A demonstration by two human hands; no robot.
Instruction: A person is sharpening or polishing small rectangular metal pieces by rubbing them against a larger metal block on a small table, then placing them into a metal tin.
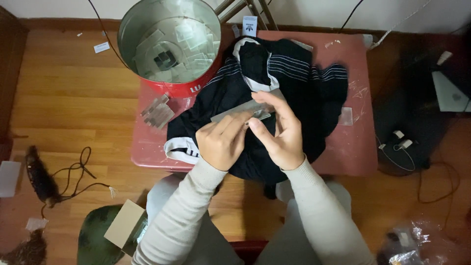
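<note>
Left hand (222, 142) and right hand (278, 130) both pinching a clear plastic sleeve (243, 111) at frame centre, over a black striped garment (299, 83) on a red table (353, 147), open round tin (169, 41) upper left, its contents hard to make out

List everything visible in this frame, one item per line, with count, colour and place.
Garment: one, black with white stripes, on the table.
Table: one, red, centre.
Tin: one, round, red outside, table's upper-left corner, clear packets inside.
Clear packet: one, held over the garment.
Packet stack: one, greyish, table's left.
Cable: one, black, floor at left.
Left hand: grip on the packet.
Right hand: grip on the packet.
</note>
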